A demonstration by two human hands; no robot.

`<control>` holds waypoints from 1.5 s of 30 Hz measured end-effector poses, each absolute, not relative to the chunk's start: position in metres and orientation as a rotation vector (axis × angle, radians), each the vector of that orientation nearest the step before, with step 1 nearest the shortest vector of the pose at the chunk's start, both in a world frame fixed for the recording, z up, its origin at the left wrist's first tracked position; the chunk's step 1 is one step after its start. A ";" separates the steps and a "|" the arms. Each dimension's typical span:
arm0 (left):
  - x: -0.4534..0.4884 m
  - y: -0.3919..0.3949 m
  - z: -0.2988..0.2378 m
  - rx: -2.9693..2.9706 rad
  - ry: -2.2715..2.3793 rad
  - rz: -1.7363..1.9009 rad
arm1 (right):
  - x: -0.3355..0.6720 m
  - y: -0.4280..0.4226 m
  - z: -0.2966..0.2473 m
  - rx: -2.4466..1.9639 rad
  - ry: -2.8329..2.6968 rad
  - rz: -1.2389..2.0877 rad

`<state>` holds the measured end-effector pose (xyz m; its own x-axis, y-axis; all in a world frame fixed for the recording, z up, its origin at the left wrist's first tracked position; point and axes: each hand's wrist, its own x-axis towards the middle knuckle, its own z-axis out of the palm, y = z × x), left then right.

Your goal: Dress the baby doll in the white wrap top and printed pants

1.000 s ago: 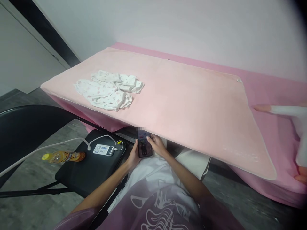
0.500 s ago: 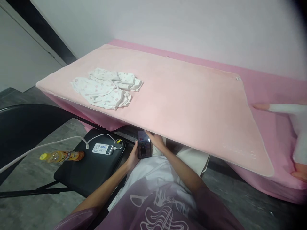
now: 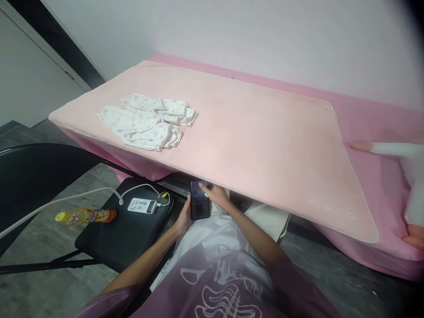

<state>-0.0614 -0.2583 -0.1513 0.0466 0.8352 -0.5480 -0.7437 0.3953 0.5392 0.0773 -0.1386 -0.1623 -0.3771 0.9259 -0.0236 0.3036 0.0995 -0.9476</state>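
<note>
A dark phone (image 3: 199,201) is held over my lap, just under the near edge of the pink-covered table (image 3: 258,132). My left hand (image 3: 183,217) grips its lower left side from beneath. My right hand (image 3: 217,196) wraps its right edge, with a finger on the screen. The screen is dark. On the table's far left lies a pile of white printed baby clothes (image 3: 147,120), well away from both hands.
A black folding chair (image 3: 109,234) to my left carries a white power bank (image 3: 143,206) with cables and an orange drink bottle (image 3: 86,216). At the right edge, a doll in white (image 3: 409,176) lies on the pink sheet. Grey floor lies below.
The phone's screen has gone from lit to dark. My right hand's finger has moved up onto the screen's top edge. The view shifted slightly down earlier.
</note>
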 end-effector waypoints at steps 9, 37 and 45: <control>-0.064 -0.258 -0.152 0.090 0.945 1.212 | 0.096 -0.137 -0.173 -1.090 -1.758 1.523; -0.160 -0.340 -0.181 -0.050 1.260 1.173 | 0.203 -0.145 -0.208 -1.485 -1.962 1.312; -0.219 -0.442 -0.224 -0.369 1.928 1.074 | 0.203 -0.146 -0.216 -1.553 -2.030 1.326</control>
<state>-0.2191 -0.4418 -0.2243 -0.5743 0.1472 -0.8053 -0.6073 0.5830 0.5397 0.2034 -0.1458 -0.2165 -0.3940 0.8670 -0.3050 0.6278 0.0115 -0.7783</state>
